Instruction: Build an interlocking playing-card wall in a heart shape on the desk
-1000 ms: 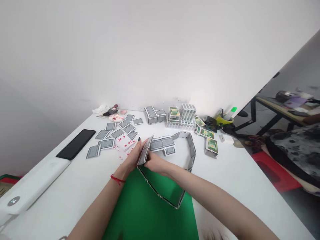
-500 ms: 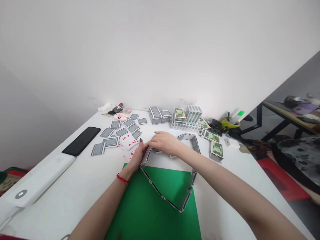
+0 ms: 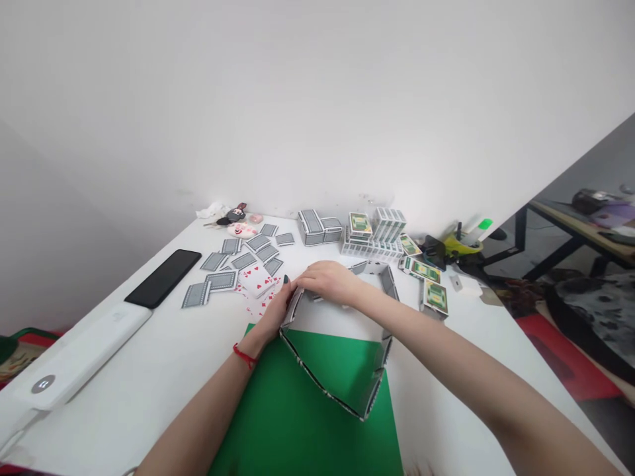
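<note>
An open ring of folded playing cards (image 3: pixel 389 284) stands on the white table, its near part over a green sheet (image 3: pixel 307 439). At its far left side, my left hand (image 3: pixel 276 316) grips the wall from outside, thumb raised and fingers mostly hidden. My right hand (image 3: pixel 330 283) reaches over the ring, palm down, its fingers closed on the same stretch of wall next to the left hand. What the right fingertips pinch is partly hidden beneath the hand. Loose face-up cards (image 3: pixel 255 281) with red suits lie just left of my hands.
Face-down cards (image 3: pixel 221 281) are scattered at left, near a black phone (image 3: pixel 163 277) and a long white device (image 3: pixel 94 344). Behind stand folded-card blocks (image 3: pixel 320 229) and a stacked card structure (image 3: pixel 372 248). Green card boxes (image 3: pixel 434 299) and a yellow holder (image 3: pixel 461 244) are at right.
My right hand has lowered slightly and drawn its fingers closer together at the ring's left wall. The left hand keeps its place. The view has shifted a little.
</note>
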Available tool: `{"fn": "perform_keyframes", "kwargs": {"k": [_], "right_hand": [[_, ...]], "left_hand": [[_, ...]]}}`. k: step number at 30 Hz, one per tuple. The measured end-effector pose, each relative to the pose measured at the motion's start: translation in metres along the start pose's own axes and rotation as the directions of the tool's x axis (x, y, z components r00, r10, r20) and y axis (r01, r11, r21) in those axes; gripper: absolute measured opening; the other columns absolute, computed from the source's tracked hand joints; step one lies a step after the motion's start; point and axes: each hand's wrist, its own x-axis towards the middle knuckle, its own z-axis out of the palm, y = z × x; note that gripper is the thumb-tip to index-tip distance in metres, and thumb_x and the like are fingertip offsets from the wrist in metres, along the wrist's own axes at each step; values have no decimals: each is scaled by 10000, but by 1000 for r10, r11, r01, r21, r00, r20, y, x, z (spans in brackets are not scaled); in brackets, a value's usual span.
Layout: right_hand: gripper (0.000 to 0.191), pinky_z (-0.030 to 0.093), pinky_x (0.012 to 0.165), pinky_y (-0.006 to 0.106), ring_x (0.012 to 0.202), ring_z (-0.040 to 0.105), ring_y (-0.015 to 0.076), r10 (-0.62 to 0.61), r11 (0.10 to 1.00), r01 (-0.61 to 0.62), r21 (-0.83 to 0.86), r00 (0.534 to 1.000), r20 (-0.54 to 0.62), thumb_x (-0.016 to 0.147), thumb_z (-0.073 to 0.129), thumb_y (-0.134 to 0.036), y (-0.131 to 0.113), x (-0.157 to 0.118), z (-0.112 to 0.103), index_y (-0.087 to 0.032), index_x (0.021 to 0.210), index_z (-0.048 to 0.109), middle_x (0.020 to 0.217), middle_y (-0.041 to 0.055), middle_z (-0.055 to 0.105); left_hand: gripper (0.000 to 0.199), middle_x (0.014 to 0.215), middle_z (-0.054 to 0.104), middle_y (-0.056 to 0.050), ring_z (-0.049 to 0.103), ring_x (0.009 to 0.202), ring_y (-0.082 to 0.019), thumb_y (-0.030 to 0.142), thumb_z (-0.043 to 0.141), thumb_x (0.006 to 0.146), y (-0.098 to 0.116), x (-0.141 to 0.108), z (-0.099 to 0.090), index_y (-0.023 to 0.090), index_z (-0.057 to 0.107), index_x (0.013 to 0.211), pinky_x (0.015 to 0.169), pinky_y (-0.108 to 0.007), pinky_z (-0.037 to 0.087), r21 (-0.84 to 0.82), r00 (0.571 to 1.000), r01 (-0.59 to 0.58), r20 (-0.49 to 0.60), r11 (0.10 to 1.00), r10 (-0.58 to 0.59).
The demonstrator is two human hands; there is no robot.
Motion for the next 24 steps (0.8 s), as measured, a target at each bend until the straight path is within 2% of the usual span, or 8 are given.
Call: {"fn": "perform_keyframes", "kwargs": {"k": [2, 4, 6, 8, 12, 17, 20, 24], "right_hand": [[305, 373, 902, 328, 1073, 508, 192, 85, 995, -82, 59, 995, -60, 861, 458, -174, 5, -9, -6, -170, 1159, 525, 1166, 101, 583], [570, 318, 986, 368, 1222, 386, 230, 205, 975, -193, 110, 973, -108, 785, 586, -298, 10, -23, -8, -146, 1298, 391, 1329, 140, 444], [879, 236, 1037, 442, 1300, 263, 286, 265, 958, -255, 131, 962, -61, 654, 692, -427, 15, -38, -5, -143, 1371, 269, 1406, 173, 323], [1005, 149, 1048, 517, 1327, 182, 325, 319, 942, -320, 102, 947, 29, 593, 725, -444, 16, -50, 3, -171, 1400, 192, 1433, 174, 266], [773, 171, 1015, 552, 1278, 275, 305, 376, 926, -377, -2, 921, 106, 707, 609, -276, 10, -56, 18, -184, 1379, 239, 1373, 157, 362], [623, 300, 952, 469, 1161, 409, 289, 370, 928, -372, 5, 924, 96, 729, 534, -266, 7, -52, 12, -121, 1313, 373, 1278, 164, 471], [560, 309, 949, 448, 1143, 439, 281, 377, 923, -383, 40, 921, 101, 759, 503, -296, 9, -54, 4, -120, 1285, 421, 1274, 153, 491], [512, 309, 954, 449, 1126, 470, 281, 411, 907, -419, 52, 904, 121, 782, 508, -332, 9, -55, -1, -146, 1256, 461, 1249, 147, 522]], "left_hand": [[586, 1331, 482, -40, 330, 1293, -244, 556, 333, 852, -1, -2, -2, 159, 507, 1247, 1101, -379, 218, -1, 999, -44, 25, 999, 44], [567, 1414, 366, -29, 272, 1326, -231, 512, 373, 855, 1, -5, -4, 177, 436, 1309, 1115, -360, 183, -19, 996, -60, 59, 998, 61], [577, 1438, 318, -31, 250, 1336, -228, 455, 440, 843, 6, -8, -6, 197, 365, 1354, 1114, -353, 186, -23, 995, -42, 94, 999, 44], [633, 1448, 298, -38, 236, 1341, -237, 410, 517, 810, 16, -12, -5, 218, 313, 1378, 1106, -359, 203, 6, 992, -26, 120, 1000, 25], [646, 1459, 278, -26, 206, 1347, -276, 388, 590, 749, 36, -18, 4, 261, 375, 1344, 1094, -393, 213, 235, 991, -55, 134, 970, 24], [669, 1456, 272, -48, 266, 1313, -327, 178, 597, 638, 46, -26, 22, 282, 464, 1286, 1076, -471, 216, 643, 997, -71, 78, 763, 28], [625, 1437, 311, -21, 317, 1284, -338, 126, 544, 626, 46, -30, 23, 305, 531, 1225, 1060, -472, 255, 720, 993, -115, 88, 685, 74], [571, 1408, 363, -12, 345, 1273, -318, 92, 499, 631, 49, -34, 12, 309, 599, 1150, 1065, -447, 268, 790, 985, -172, 148, 588, 88]]}}
